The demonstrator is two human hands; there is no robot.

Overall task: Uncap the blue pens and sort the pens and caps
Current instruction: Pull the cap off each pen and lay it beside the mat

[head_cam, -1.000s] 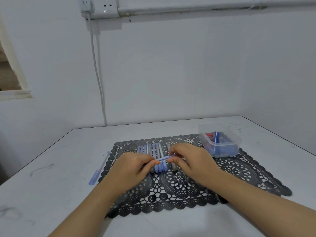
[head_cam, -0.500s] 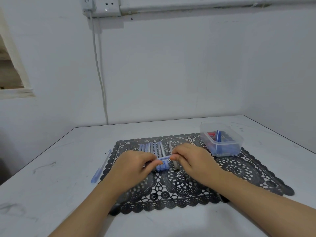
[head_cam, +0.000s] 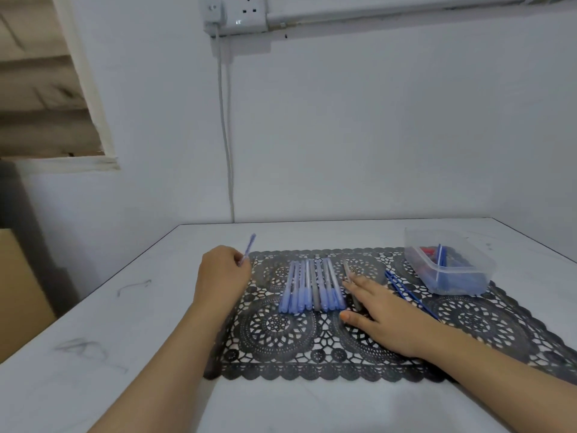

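Observation:
A row of several capped blue pens point(head_cam: 312, 289), with a grey one among them, lies on the black lace mat point(head_cam: 281, 332). My left hand point(head_cam: 223, 273) hovers at the mat's left edge, shut on a thin blue pen point(head_cam: 249, 248) that points up and away. My right hand point(head_cam: 374, 304) rests on the mat just right of the row, fingers spread. Its fingertips touch a grey pen point(head_cam: 346, 268), whose lower part is hidden under the hand. Two thin blue sticks point(head_cam: 402, 290) lie on the mat to the right of that hand.
A clear plastic box point(head_cam: 480, 270) with red and blue pieces and one upright blue stick stands at the mat's back right corner. The white table point(head_cam: 125, 307) ends at a wall behind. A cable point(head_cam: 228, 151) hangs down from a wall socket.
My hands, which held one blue pen together over the row, have separated. The left has moved left with a pen. The right has come down flat beside the row. The view has turned left.

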